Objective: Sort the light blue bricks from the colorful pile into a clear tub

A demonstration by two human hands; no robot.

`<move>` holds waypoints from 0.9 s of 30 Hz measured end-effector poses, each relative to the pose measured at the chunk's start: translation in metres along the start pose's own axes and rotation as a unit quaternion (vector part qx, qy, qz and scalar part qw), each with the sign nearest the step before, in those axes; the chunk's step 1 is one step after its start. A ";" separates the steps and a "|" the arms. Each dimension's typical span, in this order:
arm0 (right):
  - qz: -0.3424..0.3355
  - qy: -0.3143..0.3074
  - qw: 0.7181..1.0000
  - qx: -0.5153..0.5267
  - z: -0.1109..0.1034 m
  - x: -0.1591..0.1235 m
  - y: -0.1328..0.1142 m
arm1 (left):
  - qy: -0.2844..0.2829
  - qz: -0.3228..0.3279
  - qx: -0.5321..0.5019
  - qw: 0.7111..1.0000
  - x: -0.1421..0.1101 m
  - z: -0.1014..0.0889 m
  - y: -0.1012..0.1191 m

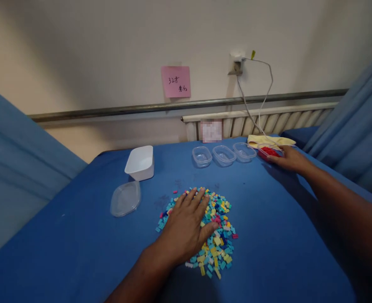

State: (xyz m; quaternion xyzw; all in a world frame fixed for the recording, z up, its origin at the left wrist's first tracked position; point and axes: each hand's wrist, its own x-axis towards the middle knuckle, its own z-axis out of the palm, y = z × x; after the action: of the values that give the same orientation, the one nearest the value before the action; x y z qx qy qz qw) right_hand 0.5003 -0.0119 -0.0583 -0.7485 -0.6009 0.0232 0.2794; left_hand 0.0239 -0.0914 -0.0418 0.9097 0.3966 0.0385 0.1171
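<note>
My left hand (186, 225) lies flat and open, fingers stretched, on a pile of small coloured bricks (219, 244) in the middle of the blue cloth. Teal, yellow, pink, white and blue pieces show around it. My right hand (288, 159) reaches to the far right and rests against a small clear container holding red bricks (268, 151). Its fingers curl at the container's side; I cannot tell whether they grip it. Left of it stand three empty clear containers (224, 155) in a row.
A white rectangular tub (140, 163) stands at the back left, with a clear lid (126, 198) lying in front of it. A yellow cloth (269, 140) and white cables lie at the back right. Blue curtains (358, 126) flank both sides. The blue table (78, 244) ends near the wall.
</note>
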 end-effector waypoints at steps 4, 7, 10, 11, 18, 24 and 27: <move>-0.037 0.023 0.999 -0.009 0.004 -0.026 -0.042 | -0.017 0.025 -0.015 0.999 0.006 0.001 0.010; -0.189 -0.056 0.977 0.084 0.022 -0.061 -0.098 | -0.019 0.043 -0.010 0.999 0.002 0.000 0.012; -0.312 -0.220 0.915 0.134 0.040 -0.100 -0.154 | -0.006 0.046 -0.005 0.999 -0.007 -0.002 0.004; -0.336 -0.261 0.894 0.143 0.044 -0.112 -0.168 | 0.001 0.044 -0.004 0.999 -0.011 -0.003 -0.001; -0.404 -0.347 0.840 0.102 0.047 -0.164 -0.198 | 0.081 0.061 -0.041 0.994 -0.019 -0.009 -0.040; -0.393 -0.344 0.849 0.085 0.039 -0.191 -0.174 | 0.070 0.123 -0.109 0.984 -0.020 -0.016 -0.042; -0.374 -0.308 0.869 0.097 0.043 -0.183 -0.170 | 0.114 0.050 -0.106 0.987 -0.014 -0.009 -0.045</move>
State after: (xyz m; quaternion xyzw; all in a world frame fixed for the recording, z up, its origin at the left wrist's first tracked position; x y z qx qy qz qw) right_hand 0.2830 -0.1413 -0.0741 -0.3917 -0.8864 0.2040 0.1389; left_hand -0.0196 -0.0705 -0.0434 0.9003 0.3552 0.1895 0.1653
